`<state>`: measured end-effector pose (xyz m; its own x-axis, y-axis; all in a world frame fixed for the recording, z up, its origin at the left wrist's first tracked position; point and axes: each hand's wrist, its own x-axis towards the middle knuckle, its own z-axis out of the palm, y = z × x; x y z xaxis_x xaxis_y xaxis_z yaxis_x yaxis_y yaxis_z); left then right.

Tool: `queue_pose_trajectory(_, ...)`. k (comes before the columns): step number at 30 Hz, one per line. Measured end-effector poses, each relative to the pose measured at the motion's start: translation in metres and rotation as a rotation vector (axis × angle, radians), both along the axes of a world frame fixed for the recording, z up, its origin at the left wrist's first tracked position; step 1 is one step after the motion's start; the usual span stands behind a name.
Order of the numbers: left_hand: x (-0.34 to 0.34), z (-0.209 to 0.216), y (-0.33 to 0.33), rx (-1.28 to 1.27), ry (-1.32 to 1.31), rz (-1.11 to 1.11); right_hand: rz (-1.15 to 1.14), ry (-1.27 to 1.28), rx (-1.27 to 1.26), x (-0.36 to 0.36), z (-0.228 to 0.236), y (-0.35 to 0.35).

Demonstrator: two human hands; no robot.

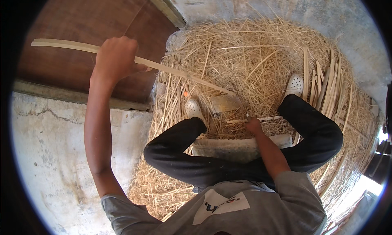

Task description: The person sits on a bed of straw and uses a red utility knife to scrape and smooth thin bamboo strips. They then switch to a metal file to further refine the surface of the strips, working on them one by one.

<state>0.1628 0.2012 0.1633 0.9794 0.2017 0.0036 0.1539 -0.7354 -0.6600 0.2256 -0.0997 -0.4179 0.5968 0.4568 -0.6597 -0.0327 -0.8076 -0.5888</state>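
My left hand [116,57], raised at the upper left, is closed around a long pale bamboo strip [175,72]. The strip runs from the far left down to the middle, its lower end by the blade of a thin knife [241,100]. My right hand [253,125], low between my knees, is wrapped round the knife's handle. Whether blade and strip touch, I cannot tell. Below the strip's end lies a small yellowish block [226,103] among the shavings.
Bamboo shavings [253,72] cover the floor. Several split strips [332,86] lie beside my right shoe [295,85]; my left shoe [194,109] rests in the shavings. A low ledge [222,150] is between my legs. A brown door [90,21] and plastered wall [77,149] stand on the left.
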Motion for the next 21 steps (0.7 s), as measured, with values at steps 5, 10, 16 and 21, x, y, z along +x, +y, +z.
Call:
queue_pose_trajectory(5,-0.008,-0.003,0.004,-0.005,-0.003,-0.014,0.089,-0.158,0.116,-0.006,0.035,0.008)
queue_pose_trajectory(10,-0.002,0.012,-0.003,-0.104,0.04,0.095,0.124,-0.224,-0.15,-0.006,0.002,-0.005)
queue_pose_trajectory(16,-0.01,0.03,-0.029,-0.114,0.188,0.144,-0.07,-0.152,0.078,-0.009,0.006,-0.007)
queue_pose_trajectory(21,-0.02,0.008,-0.034,-0.094,0.037,0.02,0.0,-0.142,0.31,-0.014,0.062,0.021)
